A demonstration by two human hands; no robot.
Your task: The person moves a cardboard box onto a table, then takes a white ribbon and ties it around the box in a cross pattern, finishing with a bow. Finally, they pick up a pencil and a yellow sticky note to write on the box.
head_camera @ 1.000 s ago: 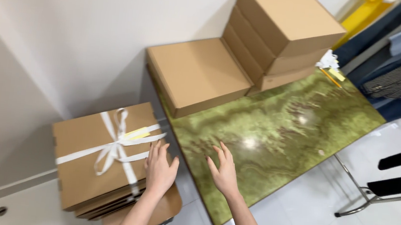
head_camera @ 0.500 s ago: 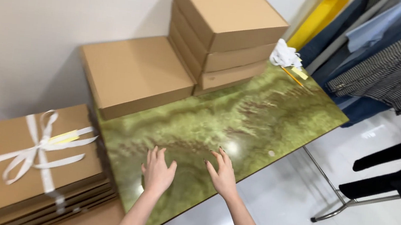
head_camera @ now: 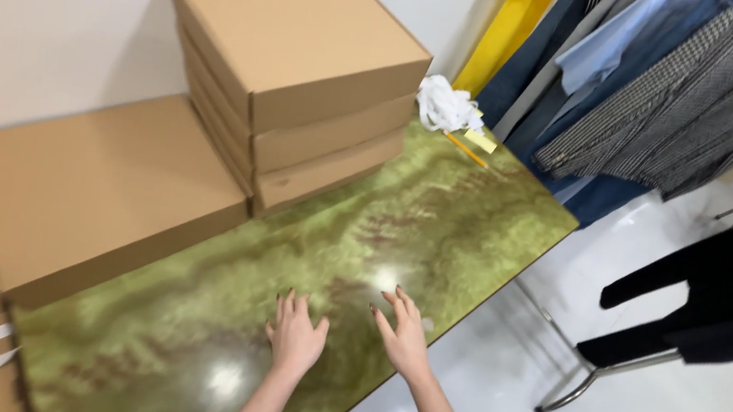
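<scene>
Green marbled counter point(head_camera: 439, 214) | left hand point(head_camera: 296, 338), right hand point(head_camera: 405, 335) resting spread, empty | stacked cardboard boxes point(head_camera: 298, 79) risking toppling if nudged

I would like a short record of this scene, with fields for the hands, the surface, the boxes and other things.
left hand: open, fingers spread, on the table
right hand: open, near the table edge
table: glossy green marbled top
stacked boxes: three brown cardboard, against the wall
single box: flat, left of the stack
white cloth: bunched at far corner
hanging clothes: right of the table
</scene>
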